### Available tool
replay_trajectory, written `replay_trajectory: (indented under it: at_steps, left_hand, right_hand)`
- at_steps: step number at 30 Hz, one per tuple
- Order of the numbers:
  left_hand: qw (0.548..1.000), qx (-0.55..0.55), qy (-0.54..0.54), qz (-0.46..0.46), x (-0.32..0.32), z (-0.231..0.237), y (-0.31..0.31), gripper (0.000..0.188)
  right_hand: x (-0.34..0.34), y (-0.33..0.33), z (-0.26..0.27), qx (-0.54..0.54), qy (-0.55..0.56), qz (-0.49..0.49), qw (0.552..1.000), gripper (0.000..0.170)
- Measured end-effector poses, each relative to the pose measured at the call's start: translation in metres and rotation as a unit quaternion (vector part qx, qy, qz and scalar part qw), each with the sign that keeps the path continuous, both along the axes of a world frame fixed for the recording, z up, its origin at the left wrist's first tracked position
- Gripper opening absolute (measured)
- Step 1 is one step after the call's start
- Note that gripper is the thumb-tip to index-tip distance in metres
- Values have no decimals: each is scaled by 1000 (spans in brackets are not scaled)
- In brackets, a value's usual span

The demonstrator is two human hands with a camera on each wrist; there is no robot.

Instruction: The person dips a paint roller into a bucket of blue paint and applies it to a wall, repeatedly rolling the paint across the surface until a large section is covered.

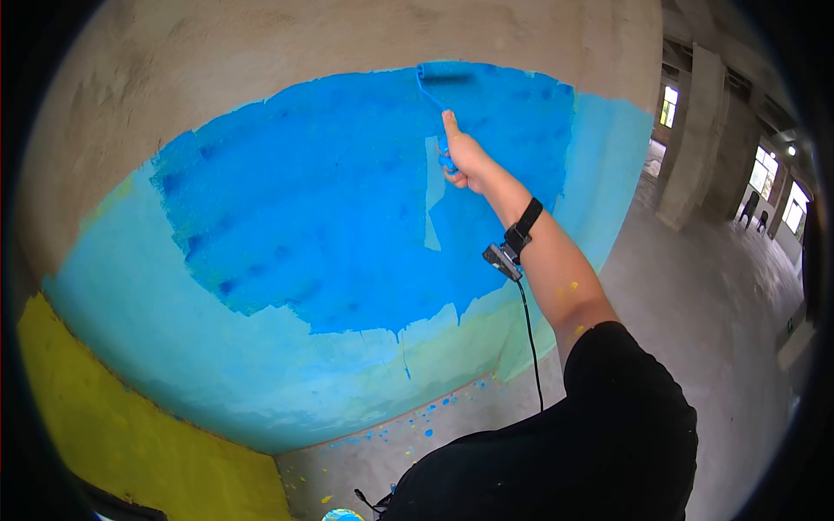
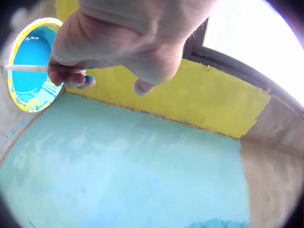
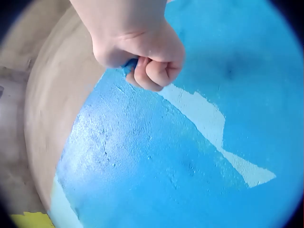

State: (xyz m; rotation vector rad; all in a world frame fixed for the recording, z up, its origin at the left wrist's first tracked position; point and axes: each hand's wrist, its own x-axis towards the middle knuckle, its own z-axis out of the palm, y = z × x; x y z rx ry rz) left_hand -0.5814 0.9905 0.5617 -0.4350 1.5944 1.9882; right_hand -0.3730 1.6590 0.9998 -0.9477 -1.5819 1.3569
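The right hand [image 1: 465, 161] grips the blue handle of a paint roller [image 1: 447, 75], its thumb stretched along the handle; the roller lies against the top edge of the bright blue patch [image 1: 321, 200] on the wall. In the right wrist view the hand [image 3: 142, 52] is curled round the blue handle [image 3: 129, 65], the roller itself hidden. In the left wrist view the left hand [image 2: 118, 42] has its fingers curled round the white handle [image 2: 28, 68] of a bucket [image 2: 33, 102] holding blue paint. The bucket's rim [image 1: 343, 516] barely shows at the bottom of the head view.
Pale blue wall [image 1: 261, 373] surrounds the bright patch, with an unpainted strip [image 1: 433, 195] inside it. Bare plaster [image 1: 347, 35] lies above. A yellow wall [image 1: 148, 434] stands at lower left. Paint spots dot the grey floor [image 1: 400, 451]. A black cable [image 1: 532, 339] hangs from the right wrist.
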Motion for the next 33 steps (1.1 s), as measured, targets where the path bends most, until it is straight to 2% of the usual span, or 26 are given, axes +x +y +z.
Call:
replay_trajectory:
  at_steps: [2,4,8,9,10,12,13,15,16,18,19,21,23,25,28,29,31,33]
  left_hand:
    - [1000,4,-4,5,-5,3,-4,54]
    - [1000,9,-12,13,-5,2,-10,54]
    - [998,15,-43,37,16,1,-22,56]
    - [995,24,-68,74,16,-1,-25,61]
    - [995,21,-70,74,8,-17,-33,61]
    - [983,57,-170,30,-10,-53,-55,60]
    - [984,56,-169,30,-5,-45,-52,60]
    - [996,-43,-79,-6,10,-2,-34,64]
    - [996,-48,-76,-6,7,-12,-43,64]
    - [992,14,-117,-34,3,-39,-62,68]
    - [996,14,-86,-26,23,-1,-45,73]
    - [995,17,-94,-25,25,-6,-50,73]
    - [993,27,-109,-30,28,-11,-53,73]
    - [991,33,-121,-36,26,-16,-57,74]
    - [988,42,-140,-46,23,-25,-64,74]
    - [987,43,-146,-47,23,-27,-69,74]
    - [985,52,-157,-44,26,-32,-74,75]
    - [983,65,-165,-35,34,-35,-76,75]
  right_hand:
    - [1,-4,-3,-6,-9,11,1000,79]
    - [2,-21,-34,3,-17,-16,1000,79]
    - [2,-28,-141,-44,-67,-58,995,84]
    - [2,-34,-167,-59,-81,-60,993,83]
    - [1,-40,-191,-72,-94,-63,991,83]
    - [-6,-49,-236,-87,-111,-83,987,82]
    - [-8,-49,-253,-99,-126,-101,982,81]
    - [-7,-44,-281,-114,-121,-77,983,82]
    - [-6,-46,-290,-128,-118,-56,983,83]
    - [-6,-43,-273,-120,-101,-51,986,83]
    - [-8,-39,-250,-103,-86,-48,990,83]
    - [-17,-41,-190,-41,-83,-119,988,80]
    - [-21,-35,-131,16,-69,-127,989,77]
    - [-15,-20,-94,48,-78,-63,994,79]
    - [-19,-15,-103,53,-92,-81,991,86]
    - [-22,-10,-128,46,-94,-80,991,86]
    - [-35,9,-214,195,-68,-202,957,89]
    - [-31,0,-285,107,-95,-135,980,91]
